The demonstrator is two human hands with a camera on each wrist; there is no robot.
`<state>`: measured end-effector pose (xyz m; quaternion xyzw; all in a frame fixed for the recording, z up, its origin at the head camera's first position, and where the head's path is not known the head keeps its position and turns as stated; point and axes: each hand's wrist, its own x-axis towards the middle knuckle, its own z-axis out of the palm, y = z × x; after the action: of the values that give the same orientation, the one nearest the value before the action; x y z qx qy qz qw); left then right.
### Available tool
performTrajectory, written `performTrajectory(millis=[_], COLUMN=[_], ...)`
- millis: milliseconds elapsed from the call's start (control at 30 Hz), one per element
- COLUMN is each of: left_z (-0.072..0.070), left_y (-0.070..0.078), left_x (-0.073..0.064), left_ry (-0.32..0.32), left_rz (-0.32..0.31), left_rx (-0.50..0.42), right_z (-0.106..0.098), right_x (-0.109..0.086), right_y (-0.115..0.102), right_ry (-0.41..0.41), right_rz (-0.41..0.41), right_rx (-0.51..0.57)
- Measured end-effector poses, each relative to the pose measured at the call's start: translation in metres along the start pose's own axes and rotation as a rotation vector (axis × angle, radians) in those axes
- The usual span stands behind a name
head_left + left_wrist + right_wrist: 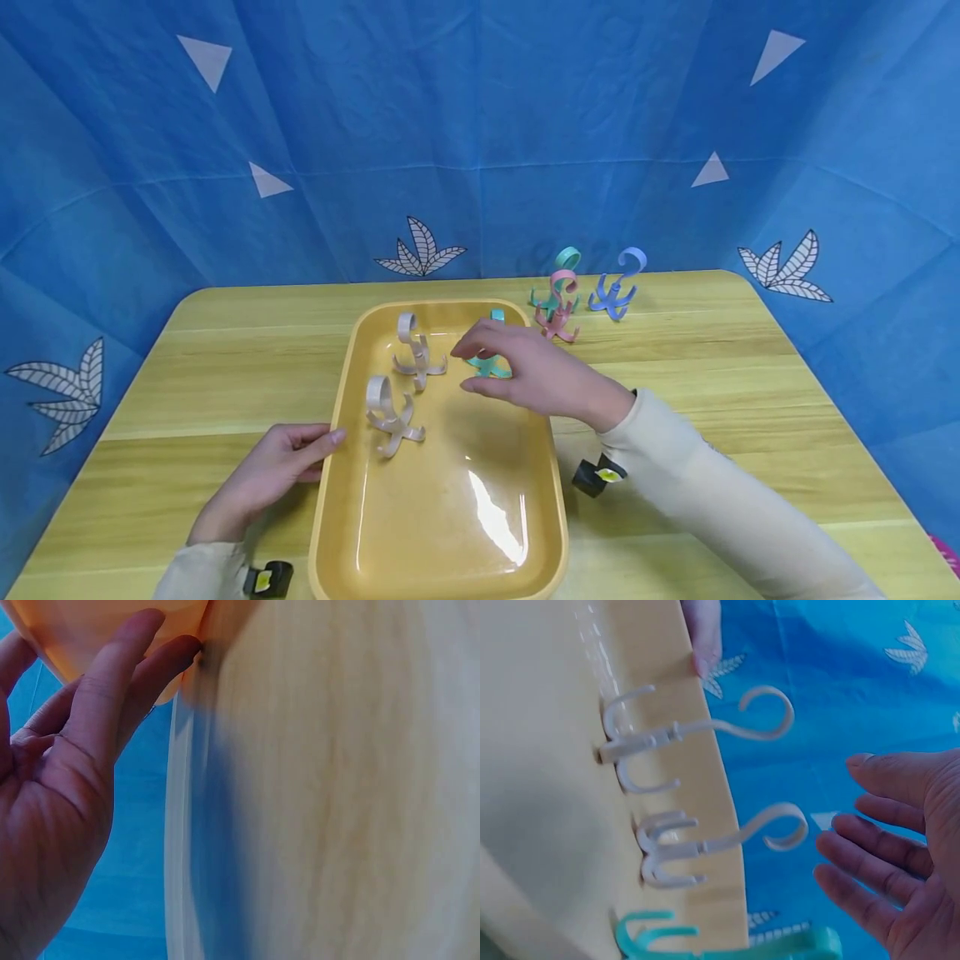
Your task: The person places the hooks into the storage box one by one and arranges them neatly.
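Observation:
A yellow plastic tray (442, 533) lies lengthwise on the table. My left hand (277, 471) grips its left rim, thumb over the edge and fingers against the outer wall (82, 630). Inside stand two pale grey multi-claw hooks, a farther one (418, 354) and a nearer one (393, 421), curled tops up. A teal multi-claw hook (489, 367) stands at the tray's far right, partly hidden by my right hand (536, 367). That hand hovers over the tray with thumb and fingers spread apart, holding nothing; the right wrist view shows the gap before the grey hooks (667, 847).
Beyond the tray's far right corner stand a pink hook (557, 312), a green hook (567, 260) partly behind it, and a blue-violet hook (615, 296). A blue patterned cloth (480, 125) hangs behind the wooden table (247, 375).

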<state>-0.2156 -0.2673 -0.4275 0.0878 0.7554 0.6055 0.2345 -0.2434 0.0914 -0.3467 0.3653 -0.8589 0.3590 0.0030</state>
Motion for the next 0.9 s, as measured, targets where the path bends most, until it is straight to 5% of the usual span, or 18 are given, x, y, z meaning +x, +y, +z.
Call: performTrajectory(millis=[400,900], left_z=[0.000,-0.002], left_y=[-0.001,0.000], left_x=[-0.001,0.000], left_ry=[-0.012,-0.014], left_rz=[0.008,-0.018], left_rx=[-0.004,0.003], right_z=[-0.026,-0.046], right_x=[-0.022,-0.039], right_y=[0.019,0.058], right_ry=[0.139,0.398], right_rz=[0.023,0.062], right_rx=[0.060,-0.044])
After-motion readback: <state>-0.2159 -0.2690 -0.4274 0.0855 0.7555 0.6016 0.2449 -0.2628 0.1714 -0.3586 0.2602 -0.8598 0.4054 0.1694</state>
